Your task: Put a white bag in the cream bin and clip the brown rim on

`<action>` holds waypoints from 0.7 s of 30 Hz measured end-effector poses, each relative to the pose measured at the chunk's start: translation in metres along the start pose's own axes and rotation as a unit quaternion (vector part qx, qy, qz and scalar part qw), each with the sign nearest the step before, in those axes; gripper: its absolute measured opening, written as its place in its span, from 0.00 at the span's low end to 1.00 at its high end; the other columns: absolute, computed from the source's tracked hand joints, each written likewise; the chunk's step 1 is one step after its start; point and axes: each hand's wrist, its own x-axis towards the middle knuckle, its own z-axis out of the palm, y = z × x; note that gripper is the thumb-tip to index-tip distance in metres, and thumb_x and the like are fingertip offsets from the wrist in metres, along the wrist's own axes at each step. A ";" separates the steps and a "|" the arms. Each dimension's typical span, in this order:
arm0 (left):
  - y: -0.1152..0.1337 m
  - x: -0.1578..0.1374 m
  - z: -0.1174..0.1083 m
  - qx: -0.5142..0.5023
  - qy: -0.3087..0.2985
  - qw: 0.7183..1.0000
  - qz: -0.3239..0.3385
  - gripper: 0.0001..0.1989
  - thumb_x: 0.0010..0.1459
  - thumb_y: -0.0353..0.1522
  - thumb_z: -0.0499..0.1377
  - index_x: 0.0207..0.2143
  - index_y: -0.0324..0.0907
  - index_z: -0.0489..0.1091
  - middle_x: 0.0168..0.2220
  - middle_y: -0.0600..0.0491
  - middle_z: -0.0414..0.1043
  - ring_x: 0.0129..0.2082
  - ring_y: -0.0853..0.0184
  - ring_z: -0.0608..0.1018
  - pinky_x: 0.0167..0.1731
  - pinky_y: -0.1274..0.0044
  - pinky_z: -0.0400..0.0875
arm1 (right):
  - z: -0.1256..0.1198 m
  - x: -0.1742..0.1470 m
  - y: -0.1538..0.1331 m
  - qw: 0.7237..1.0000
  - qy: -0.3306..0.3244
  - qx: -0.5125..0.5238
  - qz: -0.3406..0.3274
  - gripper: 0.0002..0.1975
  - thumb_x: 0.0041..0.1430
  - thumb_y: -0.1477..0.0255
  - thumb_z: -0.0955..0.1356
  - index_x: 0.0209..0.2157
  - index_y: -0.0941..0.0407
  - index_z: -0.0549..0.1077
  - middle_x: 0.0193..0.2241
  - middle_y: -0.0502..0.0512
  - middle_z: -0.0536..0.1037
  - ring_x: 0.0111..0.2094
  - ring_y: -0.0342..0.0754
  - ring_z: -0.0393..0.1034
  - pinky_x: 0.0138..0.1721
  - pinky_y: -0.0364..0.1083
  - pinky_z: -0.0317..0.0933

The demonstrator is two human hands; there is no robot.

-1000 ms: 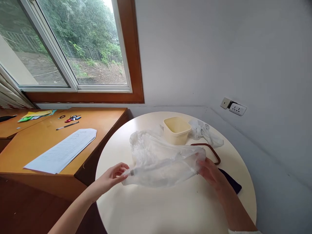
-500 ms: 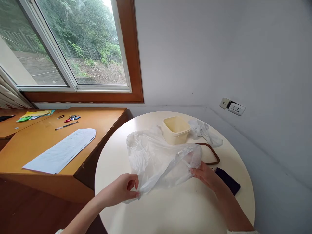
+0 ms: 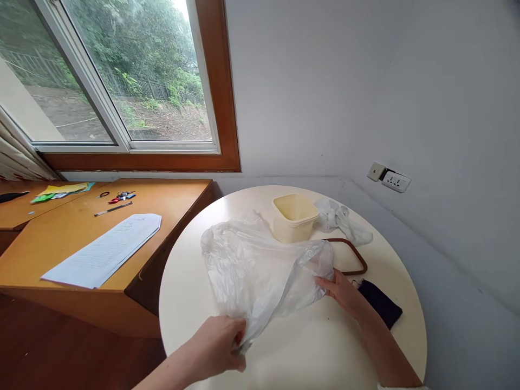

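Note:
A translucent white plastic bag (image 3: 252, 265) lies spread and crinkled over the round table (image 3: 309, 352). My left hand (image 3: 219, 344) pinches its near corner, close to the table's front left. On the bag's right side, my right hand (image 3: 339, 290) has its fingers closed on the edge, the thumb partly hidden. Just behind the bag stands a pale yellow plastic tub (image 3: 294, 219) with no lid on it. A brown rounded frame (image 3: 359, 260) is partly covered by the bag near my right hand. Beside my right wrist lies a dark navy pouch (image 3: 382, 303).
A second crumpled plastic bag (image 3: 345, 222) rests behind the frame. To the left, a wooden desk (image 3: 170, 200) holds papers (image 3: 105, 249), a pen (image 3: 112, 209) and keys (image 3: 122, 197). A wall socket (image 3: 396, 181) is at the right.
My left hand has moved nearer and slightly right, drawing the bag's corner with it. The bag's left part has shifted left. My right hand has hardly moved.

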 end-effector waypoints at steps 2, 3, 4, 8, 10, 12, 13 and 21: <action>0.000 0.000 0.003 0.000 0.013 1.000 0.026 0.03 0.45 0.31 0.55 0.22 0.43 0.62 0.21 0.58 0.64 0.20 0.71 0.64 0.20 0.79 0.49 | -0.001 0.001 0.001 1.000 0.019 -0.020 0.005 0.17 0.44 0.68 0.71 0.39 0.54 0.73 0.39 0.56 0.77 0.40 0.54 0.71 0.40 0.52 0.66; 0.000 0.000 0.002 -0.002 0.023 0.999 0.038 0.03 0.46 0.29 0.52 0.21 0.43 0.61 0.21 0.58 0.63 0.20 0.71 0.63 0.19 0.79 0.49 | -0.001 0.002 0.001 0.999 0.031 -0.034 0.008 0.16 0.44 0.67 0.70 0.38 0.54 0.73 0.38 0.56 0.77 0.40 0.54 0.72 0.38 0.52 0.67; -0.001 0.000 0.000 -0.008 0.033 0.998 0.043 0.05 0.47 0.28 0.50 0.21 0.43 0.59 0.20 0.58 0.61 0.19 0.71 0.62 0.19 0.79 0.49 | -0.002 0.002 0.002 0.998 0.046 -0.051 0.009 0.16 0.44 0.67 0.70 0.37 0.55 0.73 0.37 0.56 0.78 0.38 0.54 0.72 0.37 0.51 0.67; -0.010 -0.002 -0.017 -0.087 0.072 0.994 0.002 0.08 0.51 0.32 0.48 0.21 0.43 0.53 0.18 0.59 0.56 0.18 0.72 0.59 0.17 0.80 0.50 | -0.009 0.007 0.004 0.983 0.115 -0.140 -0.033 0.12 0.44 0.65 0.69 0.32 0.57 0.75 0.29 0.57 0.78 0.33 0.54 0.72 0.30 0.49 0.66; -0.019 -0.002 -0.028 -0.167 0.090 0.981 -0.026 0.08 0.52 0.35 0.47 0.23 0.44 0.51 0.18 0.60 0.56 0.17 0.73 0.60 0.17 0.81 0.53 | -0.014 0.011 0.006 0.974 0.144 -0.165 -0.061 0.10 0.43 0.65 0.69 0.26 0.57 0.75 0.25 0.56 0.78 0.29 0.54 0.71 0.28 0.48 0.65; -0.029 -0.004 -0.039 -0.245 0.123 0.960 -0.049 0.08 0.53 0.36 0.47 0.25 0.44 0.50 0.17 0.61 0.58 0.16 0.73 0.62 0.18 0.80 0.56 | -0.018 0.014 0.007 0.966 0.171 -0.178 -0.077 0.09 0.42 0.65 0.69 0.21 0.57 0.74 0.20 0.55 0.75 0.25 0.51 0.68 0.24 0.47 0.62; -0.034 -0.006 -0.044 -0.273 0.147 0.949 -0.061 0.08 0.54 0.37 0.47 0.25 0.44 0.49 0.16 0.62 0.59 0.15 0.73 0.62 0.18 0.80 0.57 | -0.021 0.015 0.007 0.962 0.183 -0.185 -0.085 0.08 0.41 0.66 0.69 0.20 0.57 0.73 0.19 0.54 0.74 0.23 0.50 0.67 0.23 0.46 0.61; -0.069 -0.020 -0.064 -0.334 0.313 0.879 -0.132 0.13 0.53 0.38 0.50 0.40 0.44 0.56 0.14 0.62 0.65 0.13 0.69 0.67 0.16 0.79 0.59 | -0.026 0.006 -0.004 0.937 0.252 -0.197 -0.139 0.32 0.36 0.78 0.59 0.48 0.54 0.69 0.23 0.47 0.71 0.16 0.41 0.59 0.20 0.43 0.55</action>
